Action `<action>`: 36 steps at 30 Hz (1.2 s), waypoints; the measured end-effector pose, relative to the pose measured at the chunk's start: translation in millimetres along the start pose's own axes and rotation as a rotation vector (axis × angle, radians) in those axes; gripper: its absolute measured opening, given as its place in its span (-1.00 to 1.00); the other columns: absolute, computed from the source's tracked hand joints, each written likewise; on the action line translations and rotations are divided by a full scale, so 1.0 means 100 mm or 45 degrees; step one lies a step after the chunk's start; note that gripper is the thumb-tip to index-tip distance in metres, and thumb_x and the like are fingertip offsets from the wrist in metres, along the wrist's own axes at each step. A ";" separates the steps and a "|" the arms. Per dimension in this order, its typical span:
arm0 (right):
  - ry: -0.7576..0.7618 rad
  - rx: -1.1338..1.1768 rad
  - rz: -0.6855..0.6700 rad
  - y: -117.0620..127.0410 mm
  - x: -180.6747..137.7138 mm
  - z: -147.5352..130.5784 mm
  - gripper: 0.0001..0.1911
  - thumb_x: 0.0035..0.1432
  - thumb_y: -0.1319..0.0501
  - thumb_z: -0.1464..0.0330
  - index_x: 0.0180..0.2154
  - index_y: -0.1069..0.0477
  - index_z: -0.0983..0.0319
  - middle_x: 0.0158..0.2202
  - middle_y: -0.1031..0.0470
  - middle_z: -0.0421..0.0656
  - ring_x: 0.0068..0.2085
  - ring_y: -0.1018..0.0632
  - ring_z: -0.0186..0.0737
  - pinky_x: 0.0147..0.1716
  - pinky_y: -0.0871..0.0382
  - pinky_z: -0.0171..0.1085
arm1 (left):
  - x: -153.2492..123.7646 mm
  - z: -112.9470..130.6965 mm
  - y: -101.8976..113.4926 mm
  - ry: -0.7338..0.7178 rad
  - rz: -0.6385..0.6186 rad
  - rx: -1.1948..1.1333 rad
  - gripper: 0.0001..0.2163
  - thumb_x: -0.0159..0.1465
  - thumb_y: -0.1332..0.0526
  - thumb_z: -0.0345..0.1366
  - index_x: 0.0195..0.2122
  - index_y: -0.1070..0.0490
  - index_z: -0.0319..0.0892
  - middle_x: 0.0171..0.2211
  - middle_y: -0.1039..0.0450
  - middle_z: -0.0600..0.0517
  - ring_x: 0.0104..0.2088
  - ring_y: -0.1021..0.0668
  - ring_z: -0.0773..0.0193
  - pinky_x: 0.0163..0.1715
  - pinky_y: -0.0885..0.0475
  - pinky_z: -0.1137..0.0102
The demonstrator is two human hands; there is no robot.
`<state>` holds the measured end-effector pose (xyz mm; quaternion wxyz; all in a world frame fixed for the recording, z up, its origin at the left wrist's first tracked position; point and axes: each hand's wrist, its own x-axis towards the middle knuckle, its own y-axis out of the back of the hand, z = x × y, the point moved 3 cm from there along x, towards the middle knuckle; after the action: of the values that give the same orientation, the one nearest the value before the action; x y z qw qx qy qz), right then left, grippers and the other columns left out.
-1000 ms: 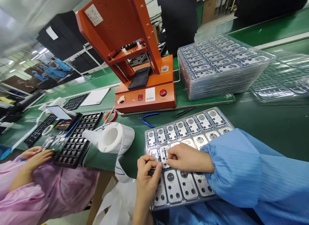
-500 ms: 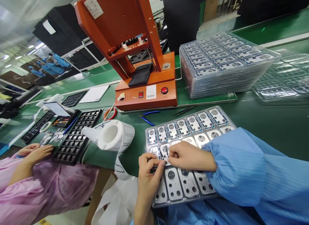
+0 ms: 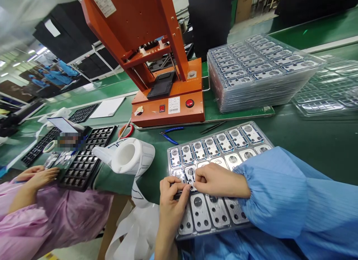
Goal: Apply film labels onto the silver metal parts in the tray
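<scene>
A clear plastic tray [image 3: 260,139] of small metal plates lies on the green bench in front of me. My left hand [image 3: 172,206] rests at the tray's near left corner, its fingers pinched on a small dark piece I cannot name. My right hand [image 3: 216,181], in a blue sleeve, is curled over the middle row, fingertips pressed on a metal plate [image 3: 190,173] right beside my left thumb. The two hands almost touch. The plates under my right palm are hidden.
An orange press machine [image 3: 167,100] stands behind the tray, with blue-handled cutters [image 3: 170,136] and tweezers [image 3: 212,129] before it. A white label roll [image 3: 127,157] lies to the left. Stacked clear trays [image 3: 257,77] sit at back right. A co-worker's hands [image 3: 37,175] in pink sleeves rest by black trays [image 3: 84,167].
Both hands stay on the same spot of the tray with only slight finger shifts. The view has drifted a little. The co-worker's hands have barely moved.
</scene>
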<state>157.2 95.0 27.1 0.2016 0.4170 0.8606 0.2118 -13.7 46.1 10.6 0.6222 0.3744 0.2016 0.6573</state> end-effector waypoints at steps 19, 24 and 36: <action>0.025 -0.101 0.046 -0.05 -0.01 0.01 -0.84 0.04 -0.13 0.40 -0.53 -0.41 0.26 -0.58 -0.44 -0.23 -0.51 -0.39 -0.33 -0.53 -0.05 -0.39 | 0.00 -0.01 0.00 -0.063 -0.008 0.064 -0.87 0.21 -0.21 -0.24 -0.43 -0.51 -0.08 -0.31 -0.34 -0.01 -0.21 -0.42 0.18 -0.19 -0.37 0.26; -0.002 -0.217 0.033 -0.04 -0.04 -0.04 -0.82 0.09 -0.11 0.41 -0.49 -0.43 0.26 -0.55 -0.46 -0.20 -0.51 -0.40 -0.31 -0.54 0.00 -0.36 | -0.01 -0.01 0.00 -0.083 -0.017 0.080 -0.88 0.20 -0.21 -0.23 -0.41 -0.51 -0.08 -0.28 -0.36 -0.03 -0.18 -0.43 0.16 -0.17 -0.38 0.23; 0.092 -0.386 0.003 -0.01 -0.07 -0.04 -0.79 0.17 -0.11 0.34 -0.43 -0.46 0.24 -0.44 -0.54 -0.15 -0.41 -0.48 -0.22 -0.49 -0.03 -0.32 | -0.01 0.00 -0.02 -0.080 -0.028 0.102 -0.91 0.21 -0.21 -0.25 -0.39 -0.49 -0.08 -0.26 -0.36 -0.02 -0.16 -0.42 0.16 -0.14 -0.37 0.22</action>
<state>158.5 88.2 30.8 0.2307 0.3749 0.8250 0.3545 -12.4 44.9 9.4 0.6200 0.4173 0.2121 0.6297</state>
